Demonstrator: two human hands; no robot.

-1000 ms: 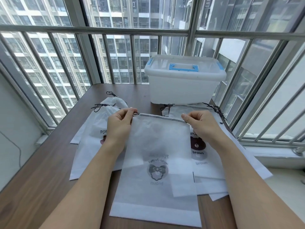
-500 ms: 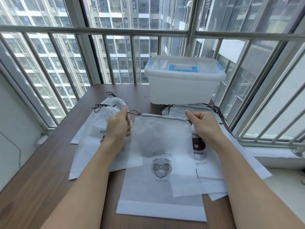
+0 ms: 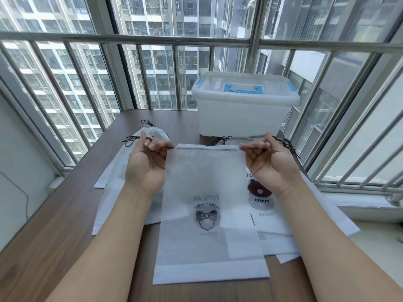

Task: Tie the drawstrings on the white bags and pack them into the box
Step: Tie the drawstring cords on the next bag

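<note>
White drawstring bag [image 3: 207,203] now hangs lifted between left hand [image 3: 146,164] and right hand [image 3: 270,164], each pinching a cord end, pulled apart since earlier; mouth uncinched; box [image 3: 244,110] beyond, lid closed.

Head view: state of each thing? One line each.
Box: lid on.
Middle bag: mouth flat and ungathered, print facing down.
Left hand: pinching cord at the bag's left top corner.
Right hand: pinching cord at the right corner.
Left bags: flat, cords loose.
Right bags: flat, print up.
</note>
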